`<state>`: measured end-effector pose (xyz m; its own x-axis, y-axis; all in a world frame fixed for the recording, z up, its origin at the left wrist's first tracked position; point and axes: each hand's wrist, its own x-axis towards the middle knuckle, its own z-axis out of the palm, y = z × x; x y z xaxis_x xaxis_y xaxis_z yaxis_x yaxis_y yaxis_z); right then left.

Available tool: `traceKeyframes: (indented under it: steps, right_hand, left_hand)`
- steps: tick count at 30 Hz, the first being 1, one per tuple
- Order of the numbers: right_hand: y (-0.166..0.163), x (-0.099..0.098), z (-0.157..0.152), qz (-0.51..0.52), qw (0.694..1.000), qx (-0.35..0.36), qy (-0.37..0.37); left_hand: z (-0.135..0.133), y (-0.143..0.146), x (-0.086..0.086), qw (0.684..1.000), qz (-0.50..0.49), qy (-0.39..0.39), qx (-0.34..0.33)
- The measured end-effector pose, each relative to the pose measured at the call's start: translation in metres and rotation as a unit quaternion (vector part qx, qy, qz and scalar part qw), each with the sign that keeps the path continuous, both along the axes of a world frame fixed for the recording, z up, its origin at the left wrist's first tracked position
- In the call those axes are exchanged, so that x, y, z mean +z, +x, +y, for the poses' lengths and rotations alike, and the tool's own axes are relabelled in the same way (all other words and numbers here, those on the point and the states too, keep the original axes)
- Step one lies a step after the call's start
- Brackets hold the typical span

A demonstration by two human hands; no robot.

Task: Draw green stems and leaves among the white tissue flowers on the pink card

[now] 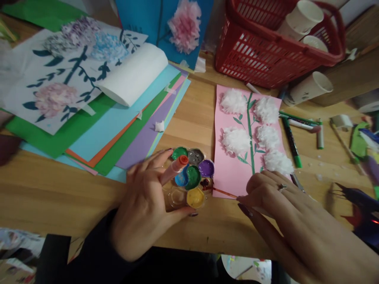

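My left hand [145, 201] is closed around the near-left side of a clear flower-shaped paint palette [177, 197], whose wells hold green, grey, purple, blue and yellow paint. A pinkish marker-like tube [174, 170] with an orange-red end slants up beside those fingers; whether they grip it too is unclear. Between thumb and fingers of my right hand [275, 201] is a thin paintbrush [225, 192], its tip at a dark red well on the palette's right edge. Partly under that hand lies a pink sheet [227, 173] with a painted green stem, leaves and several white ruffled flowers.
Coloured paper sheets [160, 114] and a white roll [136, 75] lie at left, beside a flower picture [20, 90]. A red basket [245, 51] with paper cups stands behind. Right are a green-tipped marker [291, 142], a paper cup [309, 88] and a dark glue gun [359, 209].
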<state>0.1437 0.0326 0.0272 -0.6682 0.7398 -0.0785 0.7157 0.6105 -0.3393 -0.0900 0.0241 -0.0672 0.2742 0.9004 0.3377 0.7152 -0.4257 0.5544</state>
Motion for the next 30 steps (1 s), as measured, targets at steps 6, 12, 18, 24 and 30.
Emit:
traceKeyframes:
  steps: [6, 12, 18, 24, 30]
  right_hand:
    - [-0.004, 0.005, 0.003, -0.039, 0.999, 0.014, -0.008]
    - [-0.012, 0.009, 0.014, -0.066, 0.997, -0.041, -0.027]
    - [-0.020, 0.014, 0.030, -0.140, 0.982, -0.101, -0.081]
    - [-0.023, 0.012, 0.040, -0.189, 0.973, -0.112, -0.072]
    - [-0.026, 0.016, 0.054, -0.144, 0.975, -0.096, -0.141]
  left_hand:
    - [0.000, 0.000, 0.004, 1.000, -0.003, 0.012, -0.006]
    - [0.001, 0.001, 0.005, 1.000, 0.004, 0.017, -0.005]
    - [0.002, 0.000, 0.006, 0.999, 0.009, 0.031, -0.015]
    - [0.003, 0.000, 0.006, 0.999, 0.014, 0.034, -0.009]
    - [0.004, 0.001, 0.007, 0.999, 0.009, 0.041, -0.007]
